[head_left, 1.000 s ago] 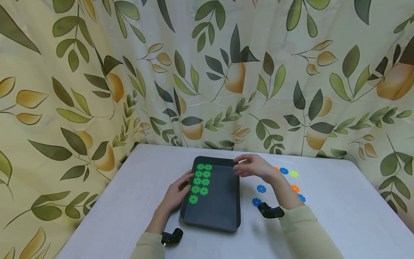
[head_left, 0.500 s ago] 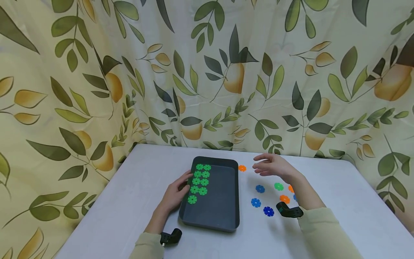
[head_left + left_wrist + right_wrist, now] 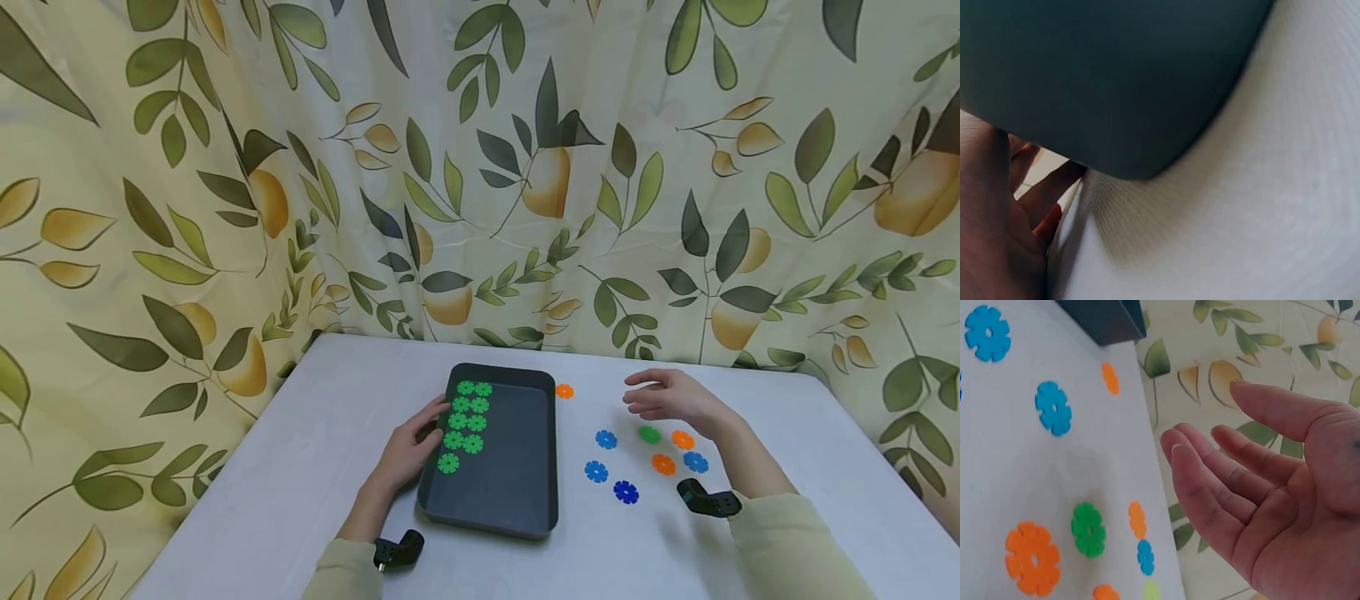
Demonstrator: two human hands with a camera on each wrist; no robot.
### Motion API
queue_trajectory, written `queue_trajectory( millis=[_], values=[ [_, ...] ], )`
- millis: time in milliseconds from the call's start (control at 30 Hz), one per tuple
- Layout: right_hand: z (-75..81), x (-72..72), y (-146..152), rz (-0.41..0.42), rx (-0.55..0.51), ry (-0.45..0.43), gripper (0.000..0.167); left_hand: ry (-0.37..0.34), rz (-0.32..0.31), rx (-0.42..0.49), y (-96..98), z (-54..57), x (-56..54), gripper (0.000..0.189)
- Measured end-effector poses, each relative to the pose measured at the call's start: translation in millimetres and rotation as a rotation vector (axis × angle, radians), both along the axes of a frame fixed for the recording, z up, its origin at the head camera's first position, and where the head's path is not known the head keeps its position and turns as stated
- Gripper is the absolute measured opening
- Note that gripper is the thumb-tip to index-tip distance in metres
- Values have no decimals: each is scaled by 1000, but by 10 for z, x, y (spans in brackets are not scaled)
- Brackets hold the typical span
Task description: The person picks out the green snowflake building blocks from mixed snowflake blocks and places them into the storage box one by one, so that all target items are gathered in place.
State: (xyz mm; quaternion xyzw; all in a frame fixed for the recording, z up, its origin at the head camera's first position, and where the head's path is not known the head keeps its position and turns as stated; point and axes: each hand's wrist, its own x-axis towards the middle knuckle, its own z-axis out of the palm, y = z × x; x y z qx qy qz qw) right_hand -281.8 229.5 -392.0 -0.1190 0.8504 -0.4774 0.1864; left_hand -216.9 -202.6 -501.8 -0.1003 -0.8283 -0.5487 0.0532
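Note:
My left hand [image 3: 411, 443] rests against the left side of a dark grey tray [image 3: 513, 492], its fingers fairly straight along the rim. In the left wrist view, fingers [image 3: 1050, 190] show beside the tray wall [image 3: 1116, 94]. Inside the tray, green notched plastic discs [image 3: 456, 421] lie in two columns along the left. My right hand [image 3: 678, 396] hovers over the table right of the tray with relaxed, bent fingers, holding nothing. Below it lies a loose green disc [image 3: 649, 434]; the right wrist view shows this green disc [image 3: 1088, 530] well apart from the hand [image 3: 1272, 494].
Loose discs lie right of the tray: a dark blue disc [image 3: 626, 492], light blue discs [image 3: 606, 439] and orange discs [image 3: 663, 464]. One orange disc [image 3: 565, 391] sits by the tray's upper right corner. A patterned curtain [image 3: 480, 250] hangs behind the white table [image 3: 300, 467].
My right hand has moved rightward from the tray's right rim to above the loose discs, uncovering several of them. The left hand and the tray stay in place.

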Motion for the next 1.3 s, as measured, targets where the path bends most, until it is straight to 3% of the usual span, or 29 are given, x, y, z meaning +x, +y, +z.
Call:
queue_trajectory(
  millis=[600,933,1300],
  values=[
    [-145,40,360,-54,114,-48,61,2,2,2,2,-4,-8,43],
    [-234,17,450,-62,120,-60,62,-5,4,2,-6,-28,-8,43],
    [-323,-10,406,-59,211,-11,58,-2,6,2,-13,-38,-17,43]
  ],
)
